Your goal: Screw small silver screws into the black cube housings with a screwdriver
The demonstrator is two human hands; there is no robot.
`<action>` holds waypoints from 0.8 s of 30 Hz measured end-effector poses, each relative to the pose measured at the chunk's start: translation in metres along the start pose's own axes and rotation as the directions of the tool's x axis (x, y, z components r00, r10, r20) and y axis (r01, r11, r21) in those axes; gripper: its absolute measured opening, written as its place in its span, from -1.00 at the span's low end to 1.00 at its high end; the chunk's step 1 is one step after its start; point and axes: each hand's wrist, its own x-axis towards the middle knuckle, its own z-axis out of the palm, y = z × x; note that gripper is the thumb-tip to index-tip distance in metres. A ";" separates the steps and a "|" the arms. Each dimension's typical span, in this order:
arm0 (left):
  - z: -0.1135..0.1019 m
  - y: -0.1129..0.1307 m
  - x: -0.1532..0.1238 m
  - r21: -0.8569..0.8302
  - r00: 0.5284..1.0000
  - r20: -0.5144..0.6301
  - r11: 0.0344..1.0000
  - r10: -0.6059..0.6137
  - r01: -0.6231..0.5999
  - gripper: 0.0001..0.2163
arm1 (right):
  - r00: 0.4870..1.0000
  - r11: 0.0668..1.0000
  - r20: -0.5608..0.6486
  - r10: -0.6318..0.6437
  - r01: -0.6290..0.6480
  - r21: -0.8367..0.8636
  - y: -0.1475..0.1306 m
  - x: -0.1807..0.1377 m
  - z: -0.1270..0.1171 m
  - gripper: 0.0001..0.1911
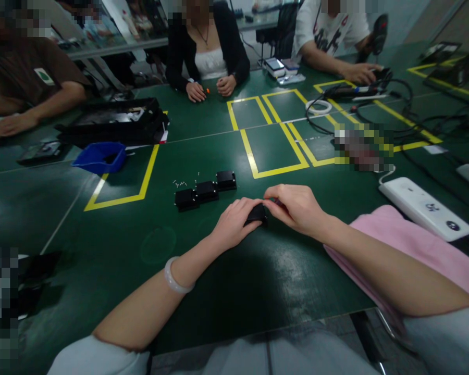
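Observation:
My left hand (238,221) is closed around a small black box-shaped part (257,213) on the green table, fingers over its top and thumb along the near side. At the part's right end, my right hand (291,208) is pinched with its fingertips together; whatever they hold is too small or hidden to name. Beyond my left hand, three similar black parts stand in a slanting row: a near one (185,199), a middle one (206,190) and a far one (226,180). Several tiny screws (180,183) lie loose just behind that row.
A blue bin (100,157) and stacked black trays (113,122) stand at the left. At right lie a white power bank-like device (426,208), a pink cloth (391,234) and tangled black cables (406,104). Yellow tape (281,171) marks the green table (203,281). Several people sit across it.

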 end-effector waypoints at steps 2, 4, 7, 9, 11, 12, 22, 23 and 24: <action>-0.001 -0.001 0.002 -0.012 1.000 -0.001 1.000 -0.007 0.007 -0.59 | 1.000 1.000 0.003 0.004 -0.004 0.004 0.001 0.000 0.000 -0.79; -0.002 -0.002 0.004 -0.021 1.000 0.002 1.000 -0.016 0.016 -0.61 | 1.000 1.000 0.004 0.008 -0.008 0.012 0.002 0.000 0.000 -0.77; -0.002 -0.005 0.006 -0.025 1.000 0.003 0.999 -0.020 0.020 -0.61 | 0.998 0.998 0.027 0.049 -0.050 0.028 0.005 0.001 0.002 -0.68; -0.001 -0.008 0.009 -0.016 1.000 -0.002 1.000 -0.017 0.017 -0.60 | 0.995 0.995 0.051 0.088 -0.090 0.037 0.007 0.003 0.005 -0.63; 0.000 -0.013 0.012 -0.005 1.000 -0.013 1.000 -0.016 0.016 -0.59 | 0.991 0.992 0.073 0.109 -0.112 0.050 0.009 0.006 0.007 -0.61; 0.001 -0.015 0.015 -0.001 1.000 -0.020 1.000 -0.015 0.015 -0.60 | 0.990 0.991 0.086 0.112 -0.118 0.059 0.010 0.009 0.008 -0.61; -0.009 -0.021 0.034 0.041 1.000 0.019 0.999 -0.013 0.012 -0.60 | 0.949 0.941 0.079 0.306 -0.314 0.123 0.036 0.033 0.021 -0.66; -0.011 -0.020 0.035 0.041 0.999 0.029 0.999 -0.014 0.012 -0.61 | 0.947 0.937 0.038 0.320 -0.322 0.138 0.038 0.033 0.023 -0.66; -0.012 -0.020 0.035 0.040 0.999 0.037 0.999 -0.014 0.013 -0.61 | 0.945 0.933 0.008 0.327 -0.324 0.157 0.039 0.032 0.024 -0.66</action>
